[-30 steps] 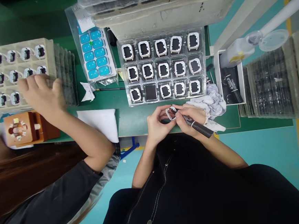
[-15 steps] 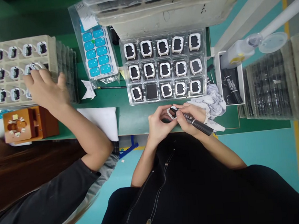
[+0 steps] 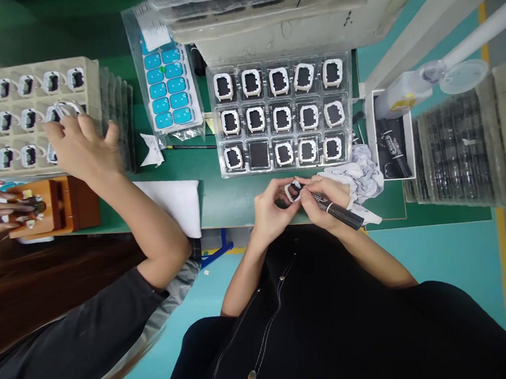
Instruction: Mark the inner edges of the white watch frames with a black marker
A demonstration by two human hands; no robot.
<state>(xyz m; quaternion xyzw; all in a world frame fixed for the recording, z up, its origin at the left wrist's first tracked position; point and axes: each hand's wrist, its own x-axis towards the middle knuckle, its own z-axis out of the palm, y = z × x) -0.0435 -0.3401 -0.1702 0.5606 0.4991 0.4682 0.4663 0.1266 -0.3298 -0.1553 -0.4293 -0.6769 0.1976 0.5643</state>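
Observation:
Close in front of my body, my left hand [image 3: 270, 210] pinches a small white plastic frame [image 3: 292, 192] by its edge. My right hand [image 3: 322, 201] grips a black marker pen [image 3: 343, 214], whose body slants down to the right. The marker's tip end meets the frame between my fingers; its exact contact is too small to tell. Just beyond my hands lies a clear plastic tray [image 3: 272, 166] of similar white frames, with one pocket in its front row holding no frame. Beside my right wrist is a crumpled pale cloth [image 3: 361, 172].
At left, a co-worker's hand [image 3: 85, 147] reaches into a beige tray [image 3: 90, 74] of white parts, above an orange-brown fixture [image 3: 81, 206]. A bag of blue stickers [image 3: 174, 84] and a folded white cloth [image 3: 170, 202] lie between us. A white box [image 3: 372, 139] with markers stands right.
The co-worker's other hand has come in at the left, over the orange-brown fixture. My hands stay nearly in place, with the frame turned slightly. The view has shifted a little.

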